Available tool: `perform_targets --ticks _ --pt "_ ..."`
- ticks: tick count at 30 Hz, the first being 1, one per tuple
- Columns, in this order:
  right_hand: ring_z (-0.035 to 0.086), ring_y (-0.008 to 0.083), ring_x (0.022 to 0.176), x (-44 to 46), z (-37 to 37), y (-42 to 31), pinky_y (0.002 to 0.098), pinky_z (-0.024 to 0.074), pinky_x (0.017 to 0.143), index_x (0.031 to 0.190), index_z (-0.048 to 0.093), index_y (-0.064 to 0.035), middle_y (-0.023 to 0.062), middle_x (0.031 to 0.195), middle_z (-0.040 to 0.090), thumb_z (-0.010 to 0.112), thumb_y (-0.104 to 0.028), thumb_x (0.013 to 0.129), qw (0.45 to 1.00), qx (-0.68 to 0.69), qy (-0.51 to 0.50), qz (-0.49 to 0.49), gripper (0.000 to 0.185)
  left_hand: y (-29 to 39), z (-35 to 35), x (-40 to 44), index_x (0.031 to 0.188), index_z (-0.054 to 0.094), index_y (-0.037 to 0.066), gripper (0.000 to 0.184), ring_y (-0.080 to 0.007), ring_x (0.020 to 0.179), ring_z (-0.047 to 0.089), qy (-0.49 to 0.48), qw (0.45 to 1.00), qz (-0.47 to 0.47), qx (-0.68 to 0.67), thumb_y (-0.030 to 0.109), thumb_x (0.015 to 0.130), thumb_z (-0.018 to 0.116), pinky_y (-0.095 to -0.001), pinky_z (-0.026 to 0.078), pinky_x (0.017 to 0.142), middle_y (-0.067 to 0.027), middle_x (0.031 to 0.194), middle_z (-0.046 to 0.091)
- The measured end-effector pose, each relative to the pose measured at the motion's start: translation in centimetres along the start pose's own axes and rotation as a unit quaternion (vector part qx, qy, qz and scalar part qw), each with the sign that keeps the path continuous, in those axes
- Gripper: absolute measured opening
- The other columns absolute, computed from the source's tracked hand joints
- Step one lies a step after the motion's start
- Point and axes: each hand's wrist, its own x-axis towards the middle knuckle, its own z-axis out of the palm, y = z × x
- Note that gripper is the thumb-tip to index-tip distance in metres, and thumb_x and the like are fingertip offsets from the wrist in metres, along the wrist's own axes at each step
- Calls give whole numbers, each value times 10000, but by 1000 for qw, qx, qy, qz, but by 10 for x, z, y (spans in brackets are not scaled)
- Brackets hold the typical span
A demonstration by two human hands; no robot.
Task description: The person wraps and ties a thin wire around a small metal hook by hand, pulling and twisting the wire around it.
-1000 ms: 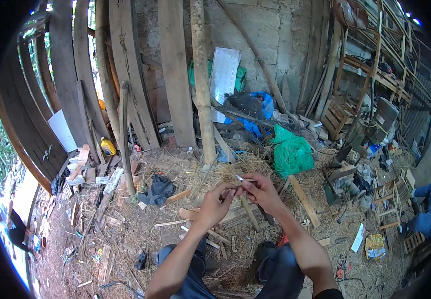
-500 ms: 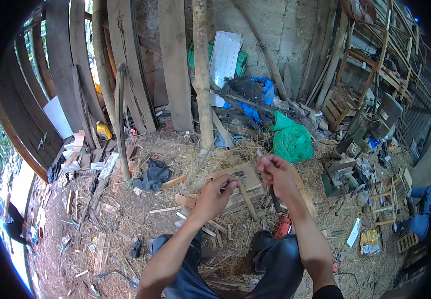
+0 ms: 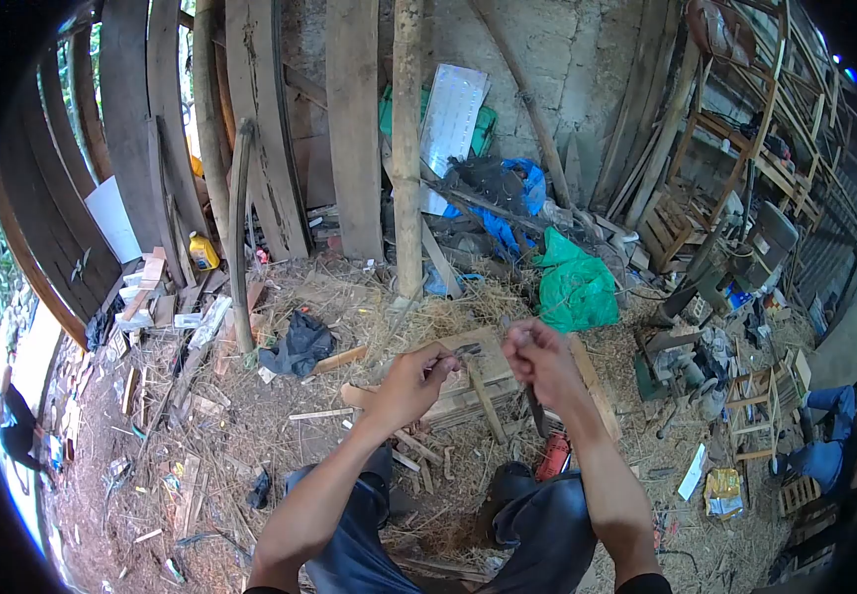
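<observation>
My left hand (image 3: 410, 388) is raised above the wooden boards with thumb and forefinger pinched together; anything between them is too small to make out. To its right, my right hand (image 3: 544, 364) is closed, fingers curled, with a small thin tip barely showing above them that I cannot name. Below and between the hands a hammer (image 3: 486, 398) rests on the boards (image 3: 496, 358), its dark head near my left fingertips. A dark, narrow tool (image 3: 535, 408) stands beneath my right hand, partly hidden by it. Neither hand touches the hammer.
A red can-like object (image 3: 554, 455) lies by my right knee. Ahead are a wooden post (image 3: 406, 178), a green sack (image 3: 577, 287) and a black plastic bag (image 3: 300, 344). Wood scraps and straw cover the ground. People sit at the far right (image 3: 829, 436) and far left (image 3: 17, 416).
My right hand has dropped a little, and the pale tip above its fingers shows less. My left hand stays pinched, slightly further left in view. The whole view has shifted slightly.
</observation>
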Motion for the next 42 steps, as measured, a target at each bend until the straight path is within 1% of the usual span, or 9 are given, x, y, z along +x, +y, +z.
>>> perform_targets --ticks 15,17,21,23,27,36,39,41,42 --pt "359 35 504 -5 19 7 191 278 427 896 547 -67 -7 708 544 560 -130 903 997 -34 -64 37 65 4 3 -2 920 573 17 91 -119 569 441 34 997 62 34 100 895 546 -288 383 545 -65 628 519" --pt "355 35 497 0 15 7 192 269 422 883 550 -73 -7 700 543 559 -133 903 997 -12 -69 34 64 7 1 -4 919 572 19 93 -122 564 440 11 999 20 28 103 890 550 -297 381 537 -71 618 508" --pt "343 28 487 1 5 0 176 238 411 874 557 -76 -21 705 529 547 -147 910 998 -33 -52 30 80 9 4 -3 915 571 20 91 -128 570 441 29 997 55 41 103 893 542 -295 380 542 -72 629 511" --pt "342 27 487 12 -18 -2 174 239 411 888 558 -75 -25 714 527 547 -145 910 1000 -23 0 -4 75 14 1 -4 899 583 9 98 -268 579 535 13 999 19 31 99 878 550 -336 423 567 -145 700 595" --pt "344 33 487 11 -48 -22 177 247 408 929 555 -82 -28 735 520 548 -136 908 993 68 68 -63 59 10 -10 -8 907 587 11 104 -242 575 540 26 999 34 -8 105 883 548 -329 426 571 -147 692 594" --pt "377 34 505 -8 29 4 172 259 422 993 559 -62 -2 719 546 557 -153 907 998 -63 17 -20 125 17 11 2 907 568 16 88 -300 588 572 74 995 -30 57 96 876 549 -358 431 543 -174 702 595" --pt "385 35 506 -2 30 16 175 256 420 988 570 -54 -2 736 563 553 -155 910 996 -4 -81 27 128 5 23 4 910 580 11 79 -257 480 527 139 983 98 73 75 864 577 -327 401 481 -158 599 554" --pt "383 34 502 4 19 14 179 255 417 967 572 -46 -11 739 559 554 -157 911 999 -1 -33 20 126 8 20 2 928 551 32 83 -387 683 590 110 985 78 111 91 869 548 -436 445 558 -200 739 608" --pt "383 34 502 9 9 12 179 255 417 967 572 -46 -11 739 559 554 -157 911 999 2 -33 19 126 11 17 1 928 551 32 83 -387 683 590 108 985 78 114 91 869 548 -436 445 558 -200 739 608"
